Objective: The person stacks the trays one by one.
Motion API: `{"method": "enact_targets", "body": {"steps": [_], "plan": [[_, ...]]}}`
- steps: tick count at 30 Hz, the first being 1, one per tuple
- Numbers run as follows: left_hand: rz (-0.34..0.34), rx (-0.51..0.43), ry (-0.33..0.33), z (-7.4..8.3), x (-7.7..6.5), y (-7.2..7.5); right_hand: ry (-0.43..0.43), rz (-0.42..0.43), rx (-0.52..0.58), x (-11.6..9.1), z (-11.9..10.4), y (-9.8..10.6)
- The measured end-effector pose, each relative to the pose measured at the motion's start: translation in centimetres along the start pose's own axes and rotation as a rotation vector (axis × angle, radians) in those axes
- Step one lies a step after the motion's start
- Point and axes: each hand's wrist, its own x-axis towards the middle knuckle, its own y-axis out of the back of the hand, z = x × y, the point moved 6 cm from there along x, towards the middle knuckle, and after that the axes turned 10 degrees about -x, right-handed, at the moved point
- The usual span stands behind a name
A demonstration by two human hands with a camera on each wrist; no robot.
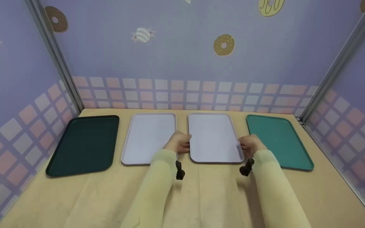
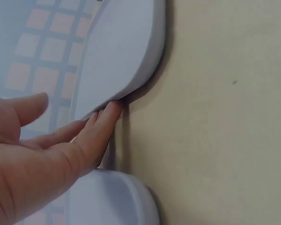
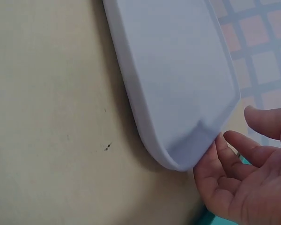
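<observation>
A white tray with a raised rim lies right of centre on the table, between my two hands. At its left edge is my left hand; in the left wrist view its fairly straight fingers touch the rim from the side, thumb raised clear of it. My right hand is at the opposite edge. The right wrist view shows its fingertips against the rim near a corner, slightly bent, with the thumb apart. A second white tray lies to the left, partly hidden behind my left hand and sleeve.
A dark green tray lies at the far left and a teal tray at the right, partly behind my right sleeve. Patterned wall panels close off the back and both sides of the wooden table.
</observation>
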Motion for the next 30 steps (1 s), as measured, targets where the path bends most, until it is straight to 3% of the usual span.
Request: {"method": "enact_targets", "body": {"steps": [2,4,7,9,12,15,21,25,30], "plan": [[0.051,0.117,-0.055,0.2,-0.2,0.0,0.025,0.003,-0.045,0.1,0.0,0.2],[0.107,0.267,-0.089,1.0,-1.8,-0.2,0.051,0.001,-0.088,0.2,0.0,0.3],[0.165,0.44,-0.143,1.4,-1.7,-0.1,0.081,-0.013,-0.098,0.3,0.1,0.3],[0.182,0.503,-0.153,1.5,-1.7,0.0,0.084,-0.025,-0.078,0.2,0.4,0.3],[0.179,0.526,-0.156,1.3,-2.1,0.2,0.076,-0.032,-0.034,-0.1,1.0,0.3],[0.162,0.479,-0.157,0.9,-2.9,0.3,0.093,-0.03,0.016,-0.8,1.5,0.3],[0.155,0.384,-0.212,-0.1,-4.4,0.4,0.201,-0.025,0.073,-2.7,2.6,0.2],[0.137,0.383,-0.276,-0.9,-5.4,0.3,0.249,-0.023,0.053,-3.9,3.4,0.0],[0.119,0.466,-0.388,-1.6,-6.5,0.4,0.261,-0.02,0.025,-5.0,4.2,-0.3]]}}
